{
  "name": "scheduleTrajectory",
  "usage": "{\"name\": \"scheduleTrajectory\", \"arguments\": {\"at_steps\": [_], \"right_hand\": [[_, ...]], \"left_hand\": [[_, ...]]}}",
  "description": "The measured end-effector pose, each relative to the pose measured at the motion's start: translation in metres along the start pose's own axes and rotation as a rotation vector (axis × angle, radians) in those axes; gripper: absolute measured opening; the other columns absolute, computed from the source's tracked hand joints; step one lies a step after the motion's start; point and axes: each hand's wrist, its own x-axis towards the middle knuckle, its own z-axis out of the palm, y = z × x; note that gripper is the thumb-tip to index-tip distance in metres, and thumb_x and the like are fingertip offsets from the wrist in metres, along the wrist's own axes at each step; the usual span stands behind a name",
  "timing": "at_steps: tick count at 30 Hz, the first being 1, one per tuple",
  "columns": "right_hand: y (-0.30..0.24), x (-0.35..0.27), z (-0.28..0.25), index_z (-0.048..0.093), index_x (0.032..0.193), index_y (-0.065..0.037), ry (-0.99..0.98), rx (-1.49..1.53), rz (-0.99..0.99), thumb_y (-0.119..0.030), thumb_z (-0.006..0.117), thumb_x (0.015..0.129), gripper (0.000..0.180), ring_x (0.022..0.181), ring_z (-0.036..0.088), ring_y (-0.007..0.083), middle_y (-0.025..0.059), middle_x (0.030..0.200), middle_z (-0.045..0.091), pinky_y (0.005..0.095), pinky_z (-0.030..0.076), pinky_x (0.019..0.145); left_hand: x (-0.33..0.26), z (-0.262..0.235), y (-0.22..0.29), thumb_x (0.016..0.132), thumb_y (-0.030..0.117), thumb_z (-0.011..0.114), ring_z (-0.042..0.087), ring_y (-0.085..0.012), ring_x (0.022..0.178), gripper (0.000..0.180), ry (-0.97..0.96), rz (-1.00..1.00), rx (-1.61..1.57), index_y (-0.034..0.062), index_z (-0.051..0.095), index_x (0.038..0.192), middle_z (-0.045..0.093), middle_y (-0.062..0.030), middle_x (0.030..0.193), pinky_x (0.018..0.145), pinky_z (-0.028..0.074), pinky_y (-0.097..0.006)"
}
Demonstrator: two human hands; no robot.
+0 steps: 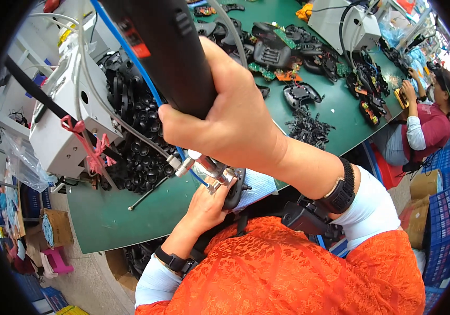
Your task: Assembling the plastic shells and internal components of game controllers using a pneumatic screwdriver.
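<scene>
My right hand [230, 115] is wrapped around the thick black body of a power screwdriver [154, 47], which stands nearly upright in front of me. At the screwdriver's lower end, a metal nose [206, 164] with hose fittings reaches down over my left hand [206, 205]. That hand is closed on a black game controller [238, 190], partly hidden by the nose and the fingers. Whether the bit touches the controller cannot be made out. Beside the controller lies a pale blue cloth [259, 188] at the table's near edge.
Many small black round parts [143, 142] are heaped left on the green table [130, 220], beside a grey metal box [59, 142] with hoses. Black controller shells [272, 52] and a pile of small black pieces [310, 127] lie to the right. A co-worker [430, 126] sits at far right.
</scene>
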Motion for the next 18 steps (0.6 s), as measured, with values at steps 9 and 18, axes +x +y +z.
{"name": "scheduleTrajectory", "arguments": {"at_steps": [9, 18], "right_hand": [[-0.062, 0.04, -0.069, 0.054, 0.113, 0.004, 0.171, 0.057, 0.14, -0.007, 0.066, 0.088, 0.03, 0.061, 0.066, 0.0198, 0.0109, 0.074, 0.064, 0.03, 0.055, 0.056], [0.027, 0.007, -0.12, 0.049, 0.129, 0.003, 0.198, -0.336, 0.075, -0.016, 0.066, 0.094, 0.042, 0.104, 0.064, 0.0184, 0.0147, 0.117, 0.062, 0.03, 0.05, 0.089]], "left_hand": [[-0.008, -0.009, -0.016, 0.064, -0.002, 0.079, 0.044, -0.042, 0.135, 0.069, 0.277, 0.03, -0.011, 0.009, 0.059, 0.129, 0.045, -0.0221, 0.145, 0.112, 0.038, -0.048], [0.003, -0.036, -0.008, 0.104, 0.022, 0.049, 0.071, -0.036, 0.094, 0.064, 0.55, -0.61, -1.514, 0.008, 0.012, 0.154, 0.059, -0.0215, 0.125, 0.067, 0.064, -0.039]]}}
